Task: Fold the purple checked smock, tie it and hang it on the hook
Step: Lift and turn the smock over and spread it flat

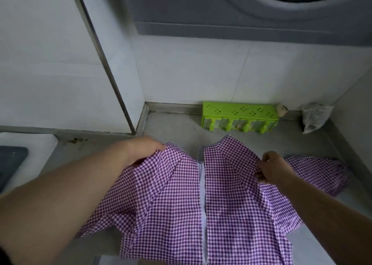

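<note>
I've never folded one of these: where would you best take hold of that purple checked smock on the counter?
Probably at the shoulders, from above, one hand each side. The purple checked cloth smock lies spread with its white opening strip centred, and the left hand and right hand already pinch it there, either side of the neckline.

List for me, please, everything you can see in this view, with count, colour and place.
smock: one, purple and white checked, spread on the grey counter, near the front edge, white strip down its middle
counter: one, grey, runs along the white tiled wall
rack: one, bright green plastic, perforated, at the back of the counter against the wall
bag: one, white, crumpled, back right corner
small round object: one, beige, beside the rack's right end; too small to tell what it is
left hand: one, grips the smock's left shoulder
right hand: one, fingers pinch the smock's right shoulder
</note>
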